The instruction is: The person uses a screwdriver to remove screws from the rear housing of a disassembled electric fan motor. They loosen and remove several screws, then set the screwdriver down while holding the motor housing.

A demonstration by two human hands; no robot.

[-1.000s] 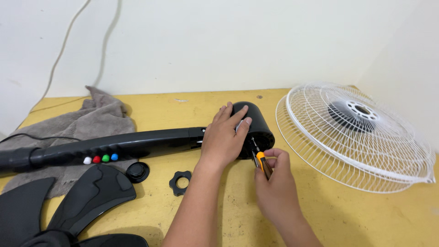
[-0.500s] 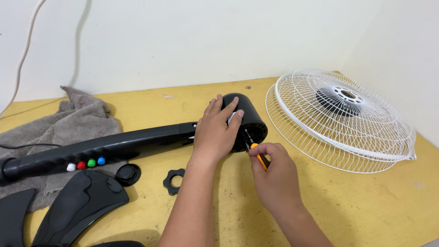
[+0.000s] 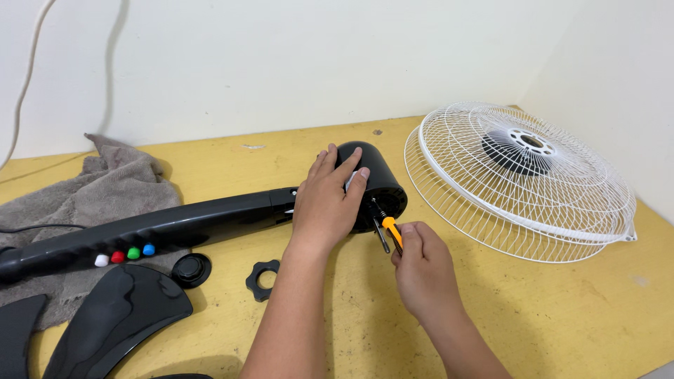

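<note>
Nearest the front edge of the yellow table [image 3: 562, 330], at its left corner, lie black fan blades [image 3: 116, 319], cut off by the frame so their full shape cannot be told. Just beyond them sit a round black cap [image 3: 190, 269] and a black toothed nut [image 3: 263, 278], both loose on the table.

The right hand [image 3: 425, 270] is closed around an orange-handled screwdriver [image 3: 391, 230], whose tip points into the open face of the motor housing [image 3: 379, 182]. The left hand [image 3: 326, 200] lies flat over the top of that housing, fingers spread and pressing down on it rather than wrapping it. The housing lies on its side near the middle of the table, joined to a long black stem [image 3: 161, 228] that runs toward the left edge and carries a row of coloured buttons [image 3: 125, 255].

By the look of things, the fan is well into being taken apart: the blades, cap and nut are off, and the white grille [image 3: 523, 182] lies apart toward the right edge. The housing is still on the stem, and work at its face seems unfinished.

The screwdriver tip and whatever it meets inside the housing are hidden in shadow, and the left palm covers much of the housing's top. Toward the far left corner a grey cloth [image 3: 105, 189] lies under the stem, and a cord [image 3: 28, 77] hangs on the wall behind.
</note>
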